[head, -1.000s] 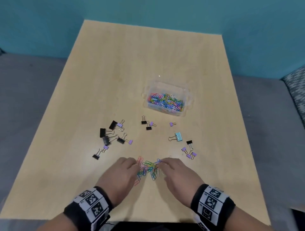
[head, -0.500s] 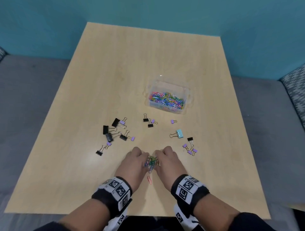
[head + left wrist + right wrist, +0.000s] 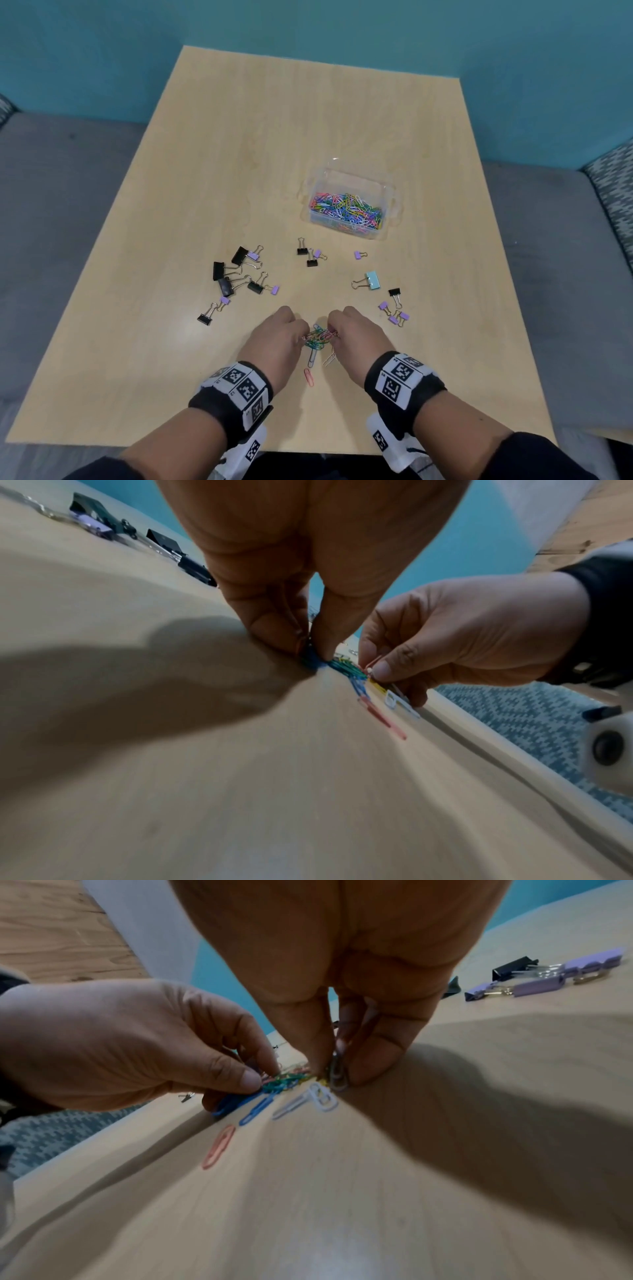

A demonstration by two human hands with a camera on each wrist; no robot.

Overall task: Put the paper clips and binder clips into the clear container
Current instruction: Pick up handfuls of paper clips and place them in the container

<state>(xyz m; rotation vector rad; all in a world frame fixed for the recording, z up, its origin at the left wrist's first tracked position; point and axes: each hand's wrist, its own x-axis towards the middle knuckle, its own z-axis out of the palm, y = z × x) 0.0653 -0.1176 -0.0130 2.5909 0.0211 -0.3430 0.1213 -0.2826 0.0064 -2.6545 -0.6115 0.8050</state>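
Many done: paper clips fill clear container (image 3: 349, 209).
Left: binder clips (image 3: 239, 274) scattered on worktop (image 3: 239, 137).
Fingers: left hand (image 3: 274, 339), right hand (image 3: 356, 339) pinching loose clip pile (image 3: 318, 337).

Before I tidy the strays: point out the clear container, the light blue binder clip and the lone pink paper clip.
clear container (image 3: 394, 205), head view, right wall.
light blue binder clip (image 3: 372, 280), head view, its body.
pink paper clip (image 3: 309, 377), head view, its middle.

Your head camera looks steeply down the table (image 3: 308, 137) toward 12 o'clock, from well above. Your wrist cameras sit low and close over the tabletop, facing each other across the bunch of paper clips (image 3: 346, 666), which all three views share.
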